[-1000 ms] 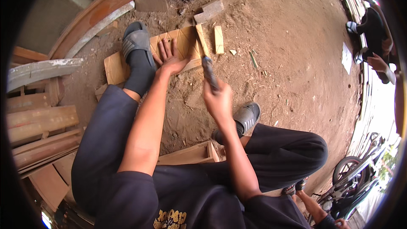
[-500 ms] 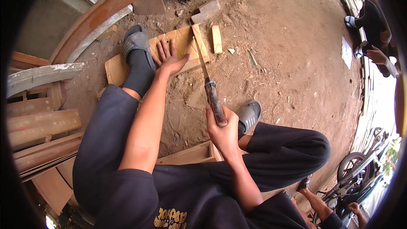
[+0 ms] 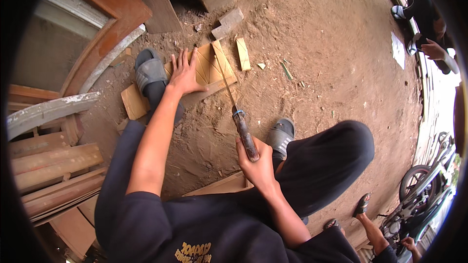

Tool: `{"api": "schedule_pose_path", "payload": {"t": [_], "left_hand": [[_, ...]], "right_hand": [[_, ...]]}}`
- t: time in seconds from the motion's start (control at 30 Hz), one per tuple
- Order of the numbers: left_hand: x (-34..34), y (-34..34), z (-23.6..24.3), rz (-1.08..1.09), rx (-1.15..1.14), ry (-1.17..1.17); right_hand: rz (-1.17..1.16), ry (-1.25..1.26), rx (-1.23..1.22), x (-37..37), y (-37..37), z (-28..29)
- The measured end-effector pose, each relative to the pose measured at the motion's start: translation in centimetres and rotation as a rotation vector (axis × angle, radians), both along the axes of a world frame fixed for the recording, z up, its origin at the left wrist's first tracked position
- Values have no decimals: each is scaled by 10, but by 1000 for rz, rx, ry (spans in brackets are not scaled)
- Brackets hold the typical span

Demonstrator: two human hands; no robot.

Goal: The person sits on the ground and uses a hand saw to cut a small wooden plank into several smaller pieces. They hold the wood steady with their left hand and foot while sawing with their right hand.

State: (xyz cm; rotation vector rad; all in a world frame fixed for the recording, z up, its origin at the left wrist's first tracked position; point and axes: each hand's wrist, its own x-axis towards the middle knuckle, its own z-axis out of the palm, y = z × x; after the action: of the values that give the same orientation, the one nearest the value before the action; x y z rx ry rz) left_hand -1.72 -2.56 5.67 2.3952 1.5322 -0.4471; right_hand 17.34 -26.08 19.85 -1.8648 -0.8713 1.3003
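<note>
A light wooden board (image 3: 204, 64) with pencilled diagonal lines lies on the dirt ground. My left hand (image 3: 183, 77) presses flat on it with fingers spread, the thumb along its near edge. My left foot, in a grey slide sandal (image 3: 151, 72), rests on the board beside that hand. My right hand (image 3: 258, 163) is closed around the dark, worn handle of a handsaw (image 3: 225, 82), which has blue binding where the blade begins. The narrow blade lies across the board near its right end. Whether its teeth sit in a cut is too small to tell.
Right of the board lie a small wood offcut (image 3: 243, 53) and a grey block (image 3: 227, 23). Wooden frames (image 3: 105, 34) and stacked timber (image 3: 58, 160) stand at the left. Other people, one with a hand (image 3: 434, 50) showing, and a motorcycle (image 3: 419, 190) are at the right.
My left hand has shifted on the board, its fingers wider apart and its thumb now at the near edge. The whole view has tilted slightly. The saw remains across the board's right end.
</note>
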Motion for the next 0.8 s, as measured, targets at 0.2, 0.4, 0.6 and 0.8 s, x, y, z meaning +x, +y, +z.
{"api": "schedule_pose_path", "payload": {"t": [0.2,0.4,0.6,0.8], "left_hand": [[1,-2,-3,-34,56,-71],[9,1,-6,-83,35,-14],[42,-17,-12,-136,36,-28],[43,-21,-10,-107,27,-4]], "right_hand": [[17,35,-21,5,1,1],[-46,71,23,16,-3,0],[-48,20,11,33,-35,-5],[-63,31,13,38,-32,15]]}}
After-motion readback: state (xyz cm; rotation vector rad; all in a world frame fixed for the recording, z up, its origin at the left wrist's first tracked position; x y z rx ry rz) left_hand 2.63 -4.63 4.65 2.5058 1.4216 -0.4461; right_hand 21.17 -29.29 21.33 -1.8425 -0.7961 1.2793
